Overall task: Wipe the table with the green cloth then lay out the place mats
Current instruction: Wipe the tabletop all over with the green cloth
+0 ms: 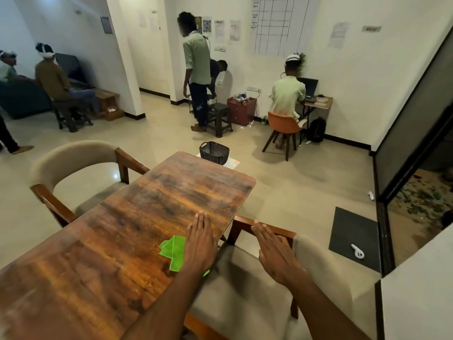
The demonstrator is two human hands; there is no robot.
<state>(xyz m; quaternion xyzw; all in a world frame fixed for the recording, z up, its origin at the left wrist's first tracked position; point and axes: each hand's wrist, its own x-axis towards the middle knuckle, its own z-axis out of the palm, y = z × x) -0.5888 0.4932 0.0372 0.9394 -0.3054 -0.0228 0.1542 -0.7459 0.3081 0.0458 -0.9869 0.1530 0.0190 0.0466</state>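
The green cloth lies crumpled on the wooden table near its right edge. My left hand presses flat on the cloth with straight fingers, covering its right part. My right hand hovers with straight fingers over the chair to the right of the table, its fingertips near the chair's wooden armrest. Something pale lies beyond the table's far end under a black basket; I cannot tell what it is.
A beige padded chair stands at the table's left side and another at its right. A dark floor mat with a white controller lies on the right. Several people sit or stand at the back of the room.
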